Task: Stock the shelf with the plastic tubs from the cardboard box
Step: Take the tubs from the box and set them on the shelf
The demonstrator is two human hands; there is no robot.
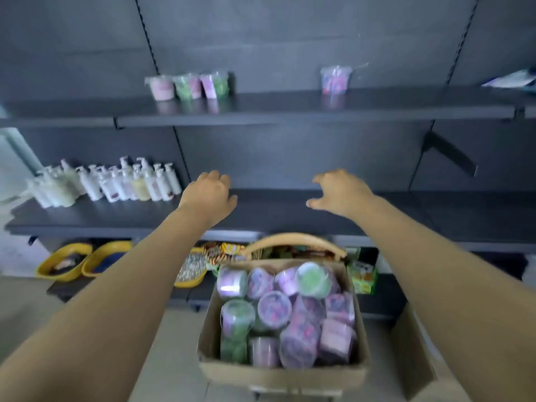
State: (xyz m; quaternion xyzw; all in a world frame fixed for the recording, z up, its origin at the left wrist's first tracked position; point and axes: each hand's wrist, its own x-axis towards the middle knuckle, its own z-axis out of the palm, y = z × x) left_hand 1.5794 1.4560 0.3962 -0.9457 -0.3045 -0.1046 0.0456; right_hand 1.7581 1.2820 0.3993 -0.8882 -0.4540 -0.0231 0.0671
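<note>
Barely started tbh: a few plastic tubs (188, 87) sit on the upper shelf (290, 108), the cardboard box (284, 375) is packed full, and the left hand (210, 195) and right hand (338, 192) hover empty, fingers loose.

No lettering comes through anywhere, the picture being too blurred. The labels on the pump bottles (116, 184) at far left are smears. The printed tubs (274, 307) in the near cardboard box (278, 372) show only coloured blotches.
</note>
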